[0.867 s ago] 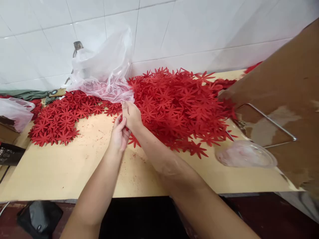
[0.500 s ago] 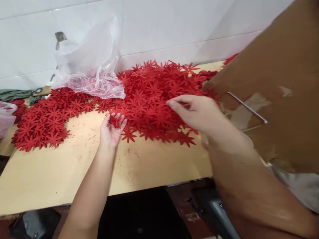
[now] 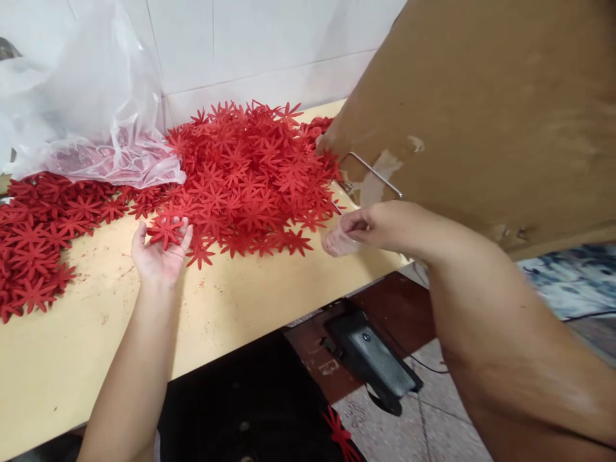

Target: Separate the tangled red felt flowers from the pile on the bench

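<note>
My left hand (image 3: 162, 256) is palm up over the table, fingers curled upward around a red flower-shaped cutout (image 3: 166, 231) resting on them. Just behind it spreads a large heap of red flower-shaped cutouts (image 3: 250, 186), thin pieces with several narrow petals. My right hand (image 3: 351, 230) hovers near the table's right end, to the right of the heap and apart from it. Its fingers bend downward and are smeared by motion, so I cannot tell whether anything is between them. A second, darker red pile (image 3: 38, 244) lies at the left.
A clear plastic bag (image 3: 110, 154) stands against the white tiled wall (image 3: 269, 45). The brown board (image 3: 481, 115) with a metal handle (image 3: 375, 174) leans at the right. Below the table (image 3: 231, 321) is a black-and-grey device (image 3: 380, 359). One red cutout (image 3: 341, 436) lies on black cloth.
My right hand has moved away from above the heap toward the table's right front edge. The view has swung right. My left hand still holds a red cutout, now shown more fully.
</note>
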### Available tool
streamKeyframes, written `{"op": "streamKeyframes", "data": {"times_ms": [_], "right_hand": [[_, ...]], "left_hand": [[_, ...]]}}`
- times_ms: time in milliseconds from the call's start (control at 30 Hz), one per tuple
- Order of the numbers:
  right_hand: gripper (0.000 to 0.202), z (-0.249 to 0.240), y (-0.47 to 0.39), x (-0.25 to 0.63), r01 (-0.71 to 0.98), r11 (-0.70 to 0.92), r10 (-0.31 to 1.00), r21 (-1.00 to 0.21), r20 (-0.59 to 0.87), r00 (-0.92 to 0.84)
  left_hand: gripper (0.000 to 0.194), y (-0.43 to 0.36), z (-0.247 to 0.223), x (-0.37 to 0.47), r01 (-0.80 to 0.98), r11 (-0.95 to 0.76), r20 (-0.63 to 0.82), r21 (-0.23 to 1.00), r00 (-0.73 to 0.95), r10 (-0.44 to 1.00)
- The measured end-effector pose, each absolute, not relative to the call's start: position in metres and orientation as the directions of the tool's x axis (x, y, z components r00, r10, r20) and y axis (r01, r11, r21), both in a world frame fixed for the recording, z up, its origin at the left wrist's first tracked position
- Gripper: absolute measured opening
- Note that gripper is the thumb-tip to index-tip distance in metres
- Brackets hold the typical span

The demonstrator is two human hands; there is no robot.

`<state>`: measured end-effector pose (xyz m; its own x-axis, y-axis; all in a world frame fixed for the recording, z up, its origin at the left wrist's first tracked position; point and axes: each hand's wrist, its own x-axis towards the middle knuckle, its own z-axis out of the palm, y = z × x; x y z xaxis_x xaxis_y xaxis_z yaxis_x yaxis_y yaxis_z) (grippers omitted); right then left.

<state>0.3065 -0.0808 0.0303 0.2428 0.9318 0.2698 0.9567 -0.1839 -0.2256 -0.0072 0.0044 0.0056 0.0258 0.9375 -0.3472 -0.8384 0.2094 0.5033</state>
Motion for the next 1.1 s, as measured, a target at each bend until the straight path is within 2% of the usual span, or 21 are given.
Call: {"op": "streamKeyframes", "data": {"times_ms": [133,267,333,367,467,533,567,633,733,833,967,1033,1100], "right_hand": [[0.033,0.035,-0.082,0.301,0.974,-0.201,0.97,-0.103,0.115,0.212],[0.018,0.053,-0.074,0.311,0.982,-0.188,0.966,-0.001,-0.183,0.185],[0.017,0.063,-0.071,0.313,0.987,-0.16,0.966,0.029,-0.199,0.162],[0.016,0.066,-0.068,0.309,0.991,-0.131,0.98,0.017,-0.147,0.133],[0.012,0.068,-0.059,0.274,0.979,0.108,0.989,-0.17,0.122,-0.088],[0.017,0.061,-0.049,0.231,0.867,0.384,0.91,-0.316,0.285,-0.3],[0.019,0.056,-0.043,0.207,0.814,0.472,0.865,-0.338,0.357,-0.353],[0.03,0.043,-0.029,0.162,0.759,0.559,0.814,-0.334,0.397,-0.425],[0.041,0.024,-0.009,0.116,0.759,0.538,0.835,-0.366,0.355,-0.421],[0.035,0.01,0.007,0.106,0.738,0.475,0.875,-0.479,0.345,-0.34],[0.03,0.001,0.021,0.116,0.648,0.394,0.915,-0.652,0.343,-0.211],[0.028,-0.003,0.025,0.12,0.498,0.322,0.947,-0.805,0.283,-0.154],[0.023,-0.007,0.026,0.121,0.242,0.185,0.98,-0.952,0.161,-0.117]], "left_hand": [[0.035,0.005,0.005,-0.007,-0.833,0.225,-0.345,0.505,0.044,0.937],[0.032,0.003,0.004,-0.006,-0.818,0.243,-0.334,0.521,0.067,0.94],[0.033,0.001,0.003,-0.004,-0.808,0.258,-0.314,0.53,0.096,0.945],[0.033,0.0,0.003,-0.004,-0.802,0.265,-0.301,0.535,0.112,0.947],[0.034,-0.004,0.003,-0.002,-0.79,0.28,-0.272,0.546,0.149,0.951],[0.035,-0.006,0.003,-0.001,-0.78,0.294,-0.262,0.552,0.172,0.95],[0.036,-0.006,0.003,-0.001,-0.774,0.301,-0.257,0.557,0.184,0.949],[0.038,-0.007,0.003,-0.001,-0.757,0.318,-0.247,0.571,0.211,0.946],[0.044,-0.007,0.003,-0.003,-0.749,0.316,-0.206,0.582,0.24,0.949],[0.046,-0.004,0.001,-0.005,-0.762,0.306,-0.184,0.57,0.245,0.952],[0.041,0.001,-0.006,-0.003,-0.742,0.361,-0.257,0.565,0.258,0.931],[0.034,0.003,-0.011,-0.001,-0.729,0.345,-0.283,0.591,0.213,0.935],[0.022,0.004,-0.014,0.0,-0.69,0.283,-0.277,0.666,0.124,0.953]]}}
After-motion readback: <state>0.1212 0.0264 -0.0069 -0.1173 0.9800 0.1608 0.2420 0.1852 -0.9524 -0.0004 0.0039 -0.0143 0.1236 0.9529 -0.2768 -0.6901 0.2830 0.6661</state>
